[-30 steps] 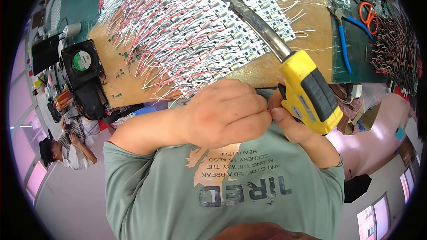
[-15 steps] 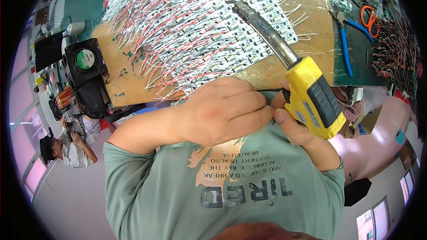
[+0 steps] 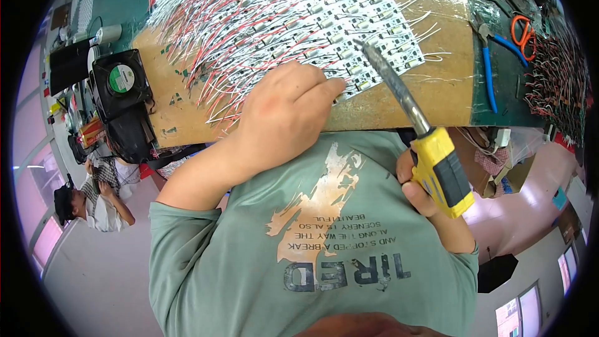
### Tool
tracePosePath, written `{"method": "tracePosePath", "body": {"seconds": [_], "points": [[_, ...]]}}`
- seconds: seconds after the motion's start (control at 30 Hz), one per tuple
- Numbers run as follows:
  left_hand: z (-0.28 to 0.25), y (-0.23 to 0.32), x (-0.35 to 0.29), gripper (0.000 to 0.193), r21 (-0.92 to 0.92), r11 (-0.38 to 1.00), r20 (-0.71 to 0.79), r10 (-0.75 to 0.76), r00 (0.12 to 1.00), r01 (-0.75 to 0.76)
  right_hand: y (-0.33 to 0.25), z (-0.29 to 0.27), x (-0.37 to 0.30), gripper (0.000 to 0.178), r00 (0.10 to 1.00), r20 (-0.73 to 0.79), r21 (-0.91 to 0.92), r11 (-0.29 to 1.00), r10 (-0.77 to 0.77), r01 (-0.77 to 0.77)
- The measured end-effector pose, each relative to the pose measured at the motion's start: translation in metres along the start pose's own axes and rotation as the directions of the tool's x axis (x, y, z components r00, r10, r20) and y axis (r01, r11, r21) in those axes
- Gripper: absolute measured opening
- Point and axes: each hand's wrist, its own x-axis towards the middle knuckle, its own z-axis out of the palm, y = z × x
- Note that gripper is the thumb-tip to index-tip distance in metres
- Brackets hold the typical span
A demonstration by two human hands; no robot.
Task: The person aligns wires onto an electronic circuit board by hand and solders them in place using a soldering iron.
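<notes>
Evidently, the wired boards (image 3: pixel 337 15) are reached by the left hand (image 3: pixel 284 112) while a yellow tool (image 3: pixel 440 171) is held in the right hand (image 3: pixel 424 203).

The left fingers are curled together at the boards' near edge; whether anything is pinched cannot be told, since the fingertips are mostly hidden. The tool's body is clasped on the right, with the thumb and a bent finger shown beside it, and its metal nozzle (image 3: pixel 402 93) is angled away from the shirt (image 3: pixel 374 231), presumably so that heat is kept off. The boards are laid on a brown mat (image 3: pixel 437 103), whose near edge is kept partly bare; that room is flanked by blue-handled pliers (image 3: pixel 488 78) rightward and a black fan (image 3: pixel 118 81) leftward.
</notes>
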Motion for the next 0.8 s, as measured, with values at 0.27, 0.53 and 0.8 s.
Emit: {"method": "tracePosePath", "body": {"seconds": [0.27,0.53,0.8], "points": [[0.009,-0.005,-0.002,0.024,0.019,1.000,0.012,-0.019,1.000,0.019,0.015,-0.006,-0.025,0.036,0.999,0.023,-0.115,0.993,0.041,-0.038],[0.009,-0.005,-0.002,0.023,-0.019,1.000,-0.016,-0.013,1.000,0.013,0.020,-0.005,-0.032,0.037,1.000,-0.023,-0.172,0.985,0.005,-0.009],[0.009,-0.005,-0.003,0.023,-0.025,0.999,0.010,-0.033,0.999,0.033,0.015,-0.001,-0.029,0.029,0.999,-0.048,-0.147,0.989,0.013,-0.020]]}}
